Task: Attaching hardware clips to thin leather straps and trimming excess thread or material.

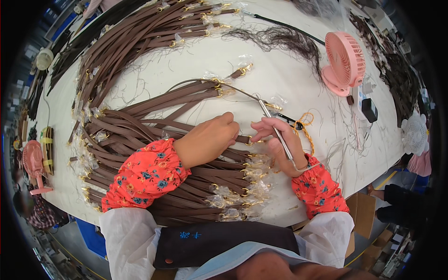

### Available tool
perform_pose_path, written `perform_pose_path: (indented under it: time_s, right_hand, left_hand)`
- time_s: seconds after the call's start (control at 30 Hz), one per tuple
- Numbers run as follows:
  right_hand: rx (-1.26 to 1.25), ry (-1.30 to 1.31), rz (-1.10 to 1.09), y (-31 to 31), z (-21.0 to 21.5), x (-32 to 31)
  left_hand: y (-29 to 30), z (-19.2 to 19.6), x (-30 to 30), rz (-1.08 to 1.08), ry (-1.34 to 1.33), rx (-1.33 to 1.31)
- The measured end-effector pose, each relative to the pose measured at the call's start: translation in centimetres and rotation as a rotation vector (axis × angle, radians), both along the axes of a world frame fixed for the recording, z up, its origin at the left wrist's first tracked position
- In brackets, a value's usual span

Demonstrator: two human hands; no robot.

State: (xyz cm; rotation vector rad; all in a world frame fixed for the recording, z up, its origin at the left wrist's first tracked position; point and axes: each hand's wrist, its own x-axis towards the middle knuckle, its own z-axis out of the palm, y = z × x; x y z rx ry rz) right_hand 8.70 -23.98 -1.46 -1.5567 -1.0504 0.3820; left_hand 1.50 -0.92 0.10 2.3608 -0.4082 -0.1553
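Note:
My left hand (pixel 207 141) is closed, its fingertips pinched on a brown strap (pixel 241 139) near the strap's gold-coloured metal end. Just right of that end is my right hand (pixel 285 144). A slim silver pen-shaped tool (pixel 265 109) lies across its palm and fingers, pointing up and left, with a pale cord (pixel 308 170) trailing from its lower end. The right thumb and index finger reach toward the strap's hardware; whether they touch it I cannot tell. Under and around my left forearm lies a heap of brown straps (pixel 200 176), many ends wrapped in clear plastic.
More brown straps (pixel 140 35) curve across the far left of the white table (pixel 154 77). A pink fan (pixel 344 60) stands at right, near a power strip with a black plug (pixel 369 110). Dark loose threads (pixel 284 39) lie at the back. Yellow cord (pixel 305 130) rests beside my right hand.

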Motion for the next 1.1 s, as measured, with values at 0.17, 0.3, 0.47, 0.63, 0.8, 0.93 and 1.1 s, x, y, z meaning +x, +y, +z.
perform_pose_path:
  time_s: [0.17,0.3,0.47,0.63,0.8,0.93,1.1]
  right_hand:
    - [0.108,0.275,-0.065,-0.1,0.3,-0.1]
    - [0.113,0.514,-0.074,-0.4,-0.1,-0.1]
    - [0.092,0.528,-0.037,-0.5,0.0,0.1]
    - [0.066,0.62,-0.047,-0.7,0.0,0.1]
    - [0.036,0.616,-0.016,-0.8,0.0,0.2]
    - [-0.009,0.626,0.003,-0.8,0.4,0.2]
    - [-0.019,0.61,0.036,-0.9,0.0,0.2]
  left_hand:
    - [-0.4,-0.6,-0.1,-0.103,-0.181,0.218]
    - [-0.2,-0.9,-0.4,-0.087,-0.203,0.216]
    - [-0.4,-2.0,-0.3,0.045,-0.151,0.023]
    - [0.3,-0.6,-0.2,0.036,0.016,-0.119]
    - [0.2,-0.8,-0.6,0.031,-0.09,-0.018]
    - [0.4,-0.9,-0.6,0.045,-0.083,-0.056]
    - [0.5,-0.7,-0.3,0.078,0.019,-0.093]
